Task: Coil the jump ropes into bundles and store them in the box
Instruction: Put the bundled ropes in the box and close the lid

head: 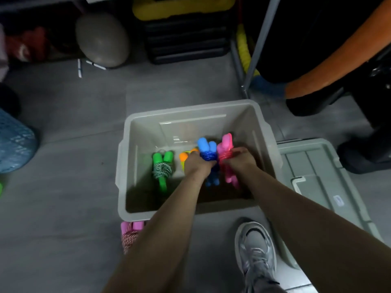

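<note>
Both arms reach down into the grey box [148,123], which sits open on the floor [74,208]. The left hand [195,164] is inside the box, its fingers curled closed around the blue jump rope bundle [208,154]; the blue handles stick up above the fist and more blue shows below it. The right hand [240,160] is just beside the left, toward the box's right wall, fingers wrapped tight around the pink jump rope bundle [226,144], handles pointing up past the knuckles.

On the box bottom, near the left wall, lies a green jump rope bundle [162,168], its speckled cord wound round the handles. Between it and the left hand an orange bundle [183,157] shows, mostly hidden by the hand.

Outside the box, against its near wall, another pink-handled bundle [130,233] with red-and-white cord lies on the floor. The grey lid [317,176] rests flat to the right of the box. A grey shoe [255,248] stands on the floor near the box's near right corner.
</note>
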